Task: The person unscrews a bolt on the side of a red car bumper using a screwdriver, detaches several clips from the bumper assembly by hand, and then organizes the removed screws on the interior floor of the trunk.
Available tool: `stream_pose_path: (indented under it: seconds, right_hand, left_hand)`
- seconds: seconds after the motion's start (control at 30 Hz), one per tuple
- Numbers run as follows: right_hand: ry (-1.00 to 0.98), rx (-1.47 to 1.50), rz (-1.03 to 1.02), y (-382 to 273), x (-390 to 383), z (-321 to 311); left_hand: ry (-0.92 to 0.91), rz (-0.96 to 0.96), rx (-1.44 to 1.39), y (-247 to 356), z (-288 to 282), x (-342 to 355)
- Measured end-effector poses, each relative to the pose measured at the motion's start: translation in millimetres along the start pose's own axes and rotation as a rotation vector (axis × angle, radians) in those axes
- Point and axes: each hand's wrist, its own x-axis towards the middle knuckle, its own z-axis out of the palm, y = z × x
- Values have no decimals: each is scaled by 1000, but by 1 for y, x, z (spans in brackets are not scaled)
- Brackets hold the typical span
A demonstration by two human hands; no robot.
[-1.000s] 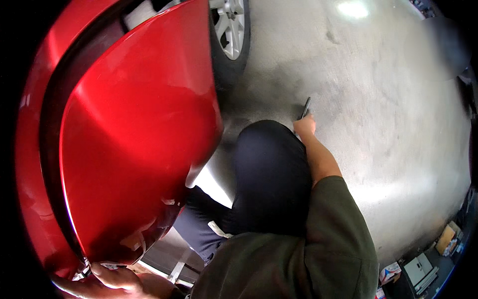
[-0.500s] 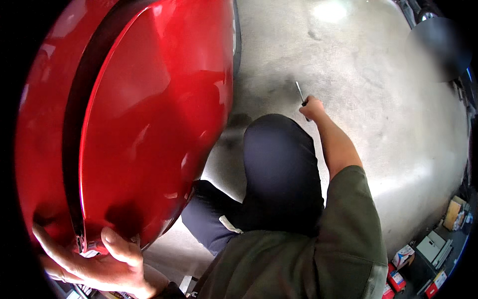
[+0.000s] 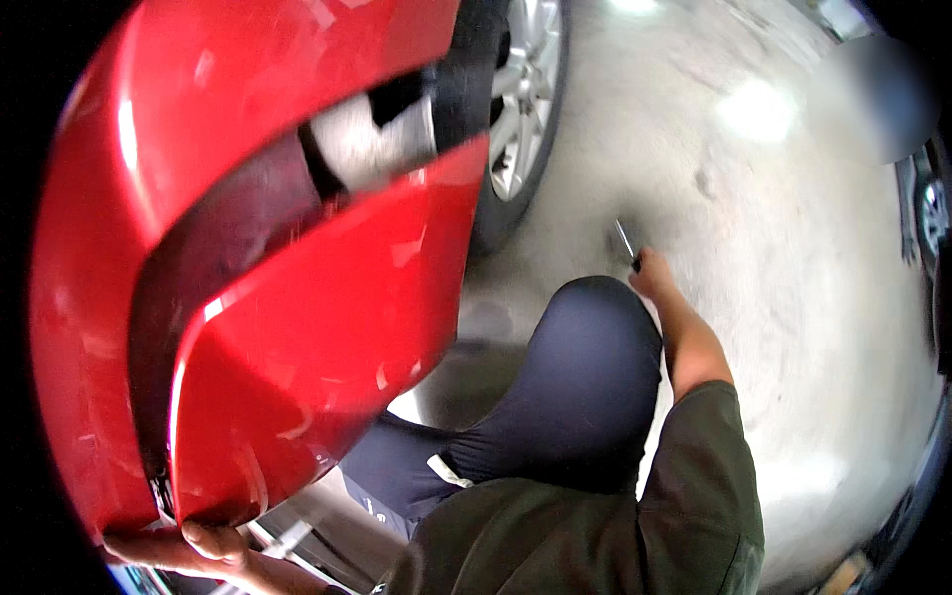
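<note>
My right hand [image 3: 651,276] is closed round the dark handle of a screwdriver [image 3: 625,240]. Its bright shaft points away from me above the floor, just beyond my raised knee. At the lower left, my left hand [image 3: 203,555] lies by the near end of a red car bumper [image 3: 337,327], its fingers stretched out and its thumb apart from them. Thumb and fingers seem to touch the red panel edge. A wide dark gap [image 3: 223,233] runs between this bumper and the red body panel [image 3: 258,89]. Inside the gap's far part, a pale grey piece [image 3: 372,144] shows.
A silver-spoked wheel [image 3: 526,94] with a dark tyre stands beyond the bumper. Grey concrete floor [image 3: 793,297] spreads to the right. Another car's wheel [image 3: 932,213] shows at the right rim. My bent leg [image 3: 595,367] is beside the bumper.
The view has shifted, bringing the wheel and the gap's far part into sight. My left hand has moved lower against the panel edge. The screwdriver stays in my right hand.
</note>
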Motion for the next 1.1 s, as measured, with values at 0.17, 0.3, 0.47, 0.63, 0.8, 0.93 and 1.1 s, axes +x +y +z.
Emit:
stream_pose_path:
  seconds: [0.17, 0.3, 0.47, 0.63, 0.8, 0.93, 1.1]
  right_hand:
    - [-77, -87, -67, 14, 18, 14]
    - [-238, -122, 49, 2, 6, 11]
    - [-187, -77, -51, -6, 7, -2]
    - [-211, -32, -77, -10, -11, -3]
    - [-240, -92, -88, -21, -19, -18]
    - [-50, -122, -95, -35, -17, -14]
    - [-141, 502, -517, -158, -26, -101]
  left_hand:
    - [-47, -29, -4, -29, 15, -18]
    - [-87, -82, -75, -34, 17, -24]
    - [-64, -181, -90, -30, 36, -18]
    - [-78, -203, -7, -13, 14, -14]
    - [-93, -213, 75, 13, 20, -5]
    - [-101, -191, 32, -21, 15, -13]
    - [-85, -260, 109, 11, 33, -4]
